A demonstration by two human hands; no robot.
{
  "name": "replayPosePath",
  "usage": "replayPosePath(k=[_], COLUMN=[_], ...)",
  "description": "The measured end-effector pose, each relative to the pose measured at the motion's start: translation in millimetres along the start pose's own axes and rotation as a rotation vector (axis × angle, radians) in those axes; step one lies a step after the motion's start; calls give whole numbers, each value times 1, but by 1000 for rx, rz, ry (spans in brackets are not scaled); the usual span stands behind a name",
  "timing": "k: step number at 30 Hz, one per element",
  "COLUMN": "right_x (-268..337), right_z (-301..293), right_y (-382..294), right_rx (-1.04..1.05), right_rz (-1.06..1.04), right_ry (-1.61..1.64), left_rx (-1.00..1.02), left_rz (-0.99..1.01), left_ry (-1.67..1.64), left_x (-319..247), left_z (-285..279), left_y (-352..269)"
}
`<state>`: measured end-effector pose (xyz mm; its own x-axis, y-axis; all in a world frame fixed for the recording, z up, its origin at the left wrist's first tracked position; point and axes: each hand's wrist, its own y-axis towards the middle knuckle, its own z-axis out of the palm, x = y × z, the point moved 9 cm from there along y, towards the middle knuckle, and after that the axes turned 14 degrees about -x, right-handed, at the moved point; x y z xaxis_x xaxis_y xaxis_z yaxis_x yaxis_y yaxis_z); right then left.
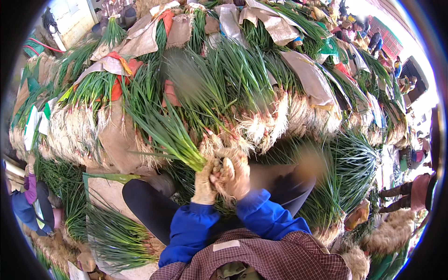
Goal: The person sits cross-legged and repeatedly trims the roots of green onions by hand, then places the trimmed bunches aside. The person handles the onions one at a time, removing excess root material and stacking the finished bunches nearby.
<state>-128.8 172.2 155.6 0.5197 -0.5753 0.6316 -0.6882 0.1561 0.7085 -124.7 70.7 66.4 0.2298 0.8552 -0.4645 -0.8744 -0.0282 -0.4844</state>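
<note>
Between my knees my left hand (205, 180), in a dirty pale glove, is closed round a bunch of green onions (180, 145) just above the roots. The long leaves point up and to the left. My right hand (238, 173), also soiled and a little blurred, is against the root end, its fingers curled over the roots; how much it grips is hard to tell. Right in front lie more rooted green onions (210, 141), roots towards me. A further pile of green onions (122, 236) rests on a pale sheet (105, 192) at my left side.
Long rows of green onions (241, 70) stretch ahead, partly under sacking (308, 78). Another heap of green onions (353, 168) lies by my right knee. A person in purple and blue (29, 203) sits at far left; another person (117, 10) is at top left. Several people are at far right.
</note>
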Motion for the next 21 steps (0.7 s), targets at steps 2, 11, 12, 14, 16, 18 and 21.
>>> replayPosePath(k=[2, 11, 12, 14, 16, 18, 21], right_x=[-38, -66, -33, -91, -114, -98, -66], right_z=[11, 43, 38, 42, 49, 63, 68], right_y=[23, -66, -61, -54, -63, -68, -99], right_rx=[-28, 638, 411, 487, 503, 561, 822], right_rz=[-95, -30, -527, 87, 383, 252, 155], right_ry=[-412, -402, -470, -469, -459, -452, -326], left_rx=[-50, -173, -123, -185, -236, -237, -120], left_rz=[-3, -151, -139, -102, -72, -58, -74], left_ry=[95, 401, 390, 339, 305, 430, 418], left_x=[-13, 26, 28, 24, 18, 11, 8], left_z=[-16, -77, -76, -85, -90, -92, -81], left_y=[11, 41, 40, 37, 34, 31, 26])
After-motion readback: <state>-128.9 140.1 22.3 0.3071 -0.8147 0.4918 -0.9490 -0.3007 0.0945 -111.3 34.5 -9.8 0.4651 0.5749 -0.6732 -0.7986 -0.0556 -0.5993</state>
